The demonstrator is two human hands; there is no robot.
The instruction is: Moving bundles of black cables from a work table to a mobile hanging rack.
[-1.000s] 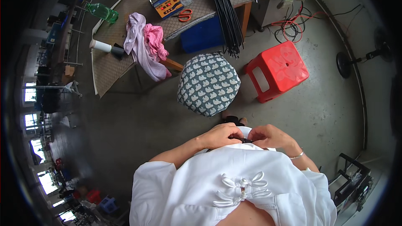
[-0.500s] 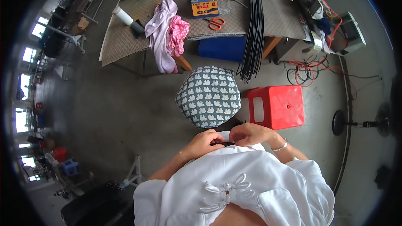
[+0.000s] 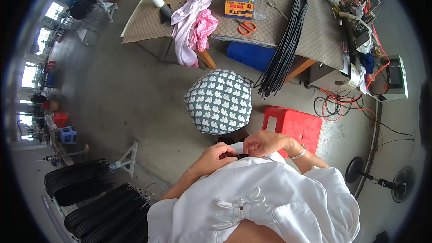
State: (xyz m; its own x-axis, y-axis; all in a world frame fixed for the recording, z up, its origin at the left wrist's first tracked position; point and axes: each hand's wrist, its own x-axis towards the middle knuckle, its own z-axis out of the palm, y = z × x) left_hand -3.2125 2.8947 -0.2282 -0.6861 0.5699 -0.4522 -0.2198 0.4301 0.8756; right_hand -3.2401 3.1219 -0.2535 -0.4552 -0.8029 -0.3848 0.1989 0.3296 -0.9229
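Note:
Both my hands are close together at my waist, just past the front of my white top (image 3: 193,193). My left hand (image 3: 213,158) is closed, with its fingers curled round a narrow black thing (image 3: 242,156). Pinched together, the fingers of my right hand (image 3: 263,144) hold the black thing's other end. Only a short dark piece shows between the hands. Its kind is not clear, since my fingers and the top's cloth hide most of it.
Ahead stand a round stool with an animal-print cover (image 3: 218,101) and a red plastic stool (image 3: 294,126). A table (image 3: 243,40) holds orange scissors (image 3: 246,27), cloths (image 3: 191,27) and black cables (image 3: 288,40). Racked black cables (image 3: 108,216) lie lower left; a fan (image 3: 400,184) stands right.
My view has turned, so the table sits higher and further right and more of the racked cables shows at lower left. My hands stay at my waist with almost the same hold.

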